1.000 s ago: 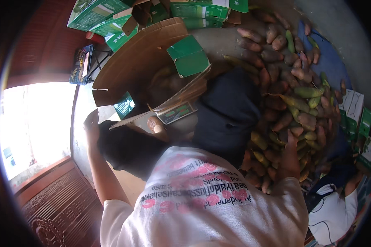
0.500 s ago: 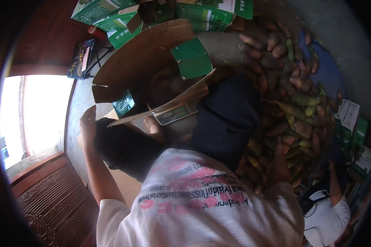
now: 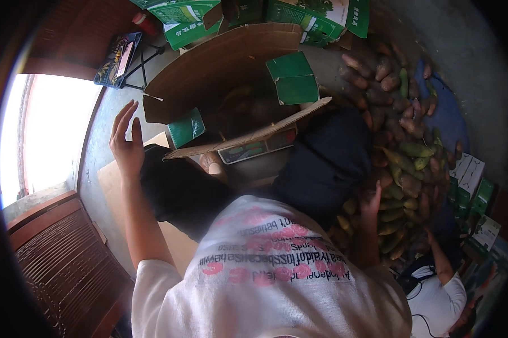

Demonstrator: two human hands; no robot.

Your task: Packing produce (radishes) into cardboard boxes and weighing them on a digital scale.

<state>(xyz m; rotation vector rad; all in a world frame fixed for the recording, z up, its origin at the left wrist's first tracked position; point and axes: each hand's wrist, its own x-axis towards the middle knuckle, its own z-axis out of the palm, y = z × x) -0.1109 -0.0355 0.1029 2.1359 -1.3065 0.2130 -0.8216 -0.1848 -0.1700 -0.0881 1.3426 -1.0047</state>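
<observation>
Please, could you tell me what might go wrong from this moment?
The pile of vegetables lies loose beside the right hand; disturbing it could make some roll. The near flap of the open cardboard box reaches close to the scale's panel, so it might cover the display. That flap is also near the right knee, which could bump it.

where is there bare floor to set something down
Grey floor shows bare between the bright doorway and left hand, and beyond the blue sheet at upper right. Crowded: the produce pile by the right hand, and between dark trousers and the open carton, where a scale sits.
</observation>
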